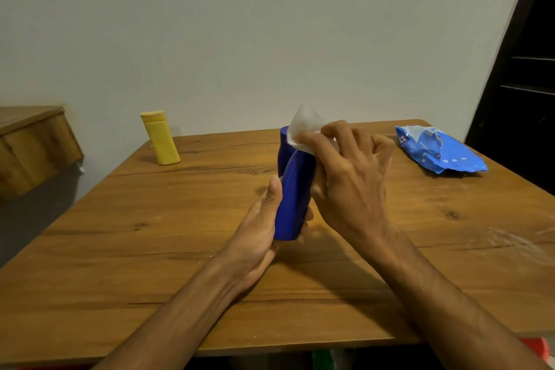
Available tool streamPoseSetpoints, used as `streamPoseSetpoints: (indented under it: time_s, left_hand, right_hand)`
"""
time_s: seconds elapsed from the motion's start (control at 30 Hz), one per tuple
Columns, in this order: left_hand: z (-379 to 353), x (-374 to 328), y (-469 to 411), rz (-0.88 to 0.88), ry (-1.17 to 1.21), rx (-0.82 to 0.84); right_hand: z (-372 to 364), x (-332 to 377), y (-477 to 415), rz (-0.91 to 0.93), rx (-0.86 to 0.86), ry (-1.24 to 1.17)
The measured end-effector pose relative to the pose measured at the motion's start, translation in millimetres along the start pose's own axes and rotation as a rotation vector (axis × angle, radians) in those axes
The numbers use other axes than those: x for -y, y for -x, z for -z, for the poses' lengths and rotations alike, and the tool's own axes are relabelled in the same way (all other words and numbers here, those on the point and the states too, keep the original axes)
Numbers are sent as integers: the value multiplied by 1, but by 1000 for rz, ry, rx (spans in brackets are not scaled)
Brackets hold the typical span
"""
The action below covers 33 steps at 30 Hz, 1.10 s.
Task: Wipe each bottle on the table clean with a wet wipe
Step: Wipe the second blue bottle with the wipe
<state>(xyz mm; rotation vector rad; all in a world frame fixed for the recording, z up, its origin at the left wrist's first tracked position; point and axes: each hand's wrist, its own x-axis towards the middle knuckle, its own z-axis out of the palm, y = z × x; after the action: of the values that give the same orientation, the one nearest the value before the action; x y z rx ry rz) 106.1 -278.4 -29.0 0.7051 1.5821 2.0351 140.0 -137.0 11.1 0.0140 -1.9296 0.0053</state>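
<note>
Left hand (258, 237) is gripping the blue bottle (294, 198) low over the table (120, 249), right hand (351, 183) is pinching a wipe (303, 126) against its top. Yellow bottle (160, 138) is standing well left of it.

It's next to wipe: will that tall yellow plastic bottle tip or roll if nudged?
Likely tips: the tall yellow plastic bottle stands on its narrow base. Its flat-looking sides suggest it wouldn't roll far. Probably stiff; weight can't be judged.
</note>
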Motion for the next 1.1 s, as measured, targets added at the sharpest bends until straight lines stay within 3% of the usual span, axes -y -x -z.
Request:
streamPoseSetpoints:
  time_s: [0.17, 0.33, 0.53, 0.77, 0.9, 1.1]
  left_hand:
    - [1, 2, -1, -54, -115, -34]
    - [1, 0, -1, -31, 87, -39]
    - [1, -4, 3, 57, 181, 151]
    - [5, -7, 3, 90, 399, 219]
    - [6, -8, 3, 161, 443, 271]
    - [9, -8, 2, 166, 589, 276]
  right_hand:
    - [-5, -2, 4, -35, -30, -2]
    - [-7, 5, 9, 74, 49, -195]
    - [1, -6, 0, -130, -91, -191]
    - [-7, -1, 10, -101, -47, -529]
    - [-5, -1, 6, -176, -118, -478]
    - [-11, -1, 12, -216, 23, -748]
